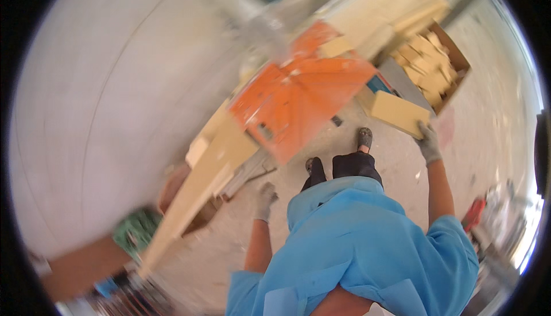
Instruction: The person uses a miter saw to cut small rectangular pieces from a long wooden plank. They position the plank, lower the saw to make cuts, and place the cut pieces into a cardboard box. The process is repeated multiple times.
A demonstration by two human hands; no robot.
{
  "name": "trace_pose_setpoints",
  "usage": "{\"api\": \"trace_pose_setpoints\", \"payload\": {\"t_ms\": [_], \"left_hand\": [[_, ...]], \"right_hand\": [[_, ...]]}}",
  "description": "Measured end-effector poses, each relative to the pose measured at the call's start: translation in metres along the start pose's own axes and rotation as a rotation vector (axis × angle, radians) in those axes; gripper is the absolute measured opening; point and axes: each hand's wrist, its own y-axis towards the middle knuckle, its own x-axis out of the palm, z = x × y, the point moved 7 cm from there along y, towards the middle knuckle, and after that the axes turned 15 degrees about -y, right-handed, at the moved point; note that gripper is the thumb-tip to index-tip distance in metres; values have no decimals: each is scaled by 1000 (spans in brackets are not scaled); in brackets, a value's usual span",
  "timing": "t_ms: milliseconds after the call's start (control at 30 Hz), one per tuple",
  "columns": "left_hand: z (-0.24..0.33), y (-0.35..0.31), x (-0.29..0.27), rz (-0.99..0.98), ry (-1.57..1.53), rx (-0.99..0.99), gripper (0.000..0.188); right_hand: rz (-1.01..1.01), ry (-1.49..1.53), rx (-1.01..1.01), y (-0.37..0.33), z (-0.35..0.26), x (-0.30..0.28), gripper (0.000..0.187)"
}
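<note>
The right hand (pixel 428 142) gripped the board (pixel 394 112) by its near end; the board ran away up-left; the left hand (pixel 265 199) hung empty, loosely curled.

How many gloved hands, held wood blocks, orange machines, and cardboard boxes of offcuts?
Grey-gloved hands: 2 (left hand, right hand)
Pale rectangular wood block, held by the right hand: 1
Orange saw machine: 1
Brown cardboard box of wood offcuts: 1
Total: 5

A woodworking shop, by the look of it: an orange saw machine (pixel 298 101) stands in the middle on a dusty concrete floor (pixel 396 167), with long pale boards (pixel 201 184) on its left and a cardboard box of cut wooden blocks (pixel 430 66) far right.
</note>
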Motion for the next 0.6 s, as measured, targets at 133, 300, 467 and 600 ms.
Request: {"api": "trace_pose_setpoints", "payload": {"t_ms": [133, 300, 467, 600], "left_hand": [[11, 1, 144, -224, 342, -160, 52], [-21, 4, 264, -263, 518, -283, 54], [-87, 15, 299, -222, 550, -403, 54], [-126, 43, 293, -208, 670, -478, 51]], "right_hand": [[97, -20, 277, 27, 95, -20, 42], [448, 61, 661, 94, 212, -21, 46], [480, 232, 617, 184, 286, 16, 53], [509, 331, 588, 281, 327, 42, 59]]}}
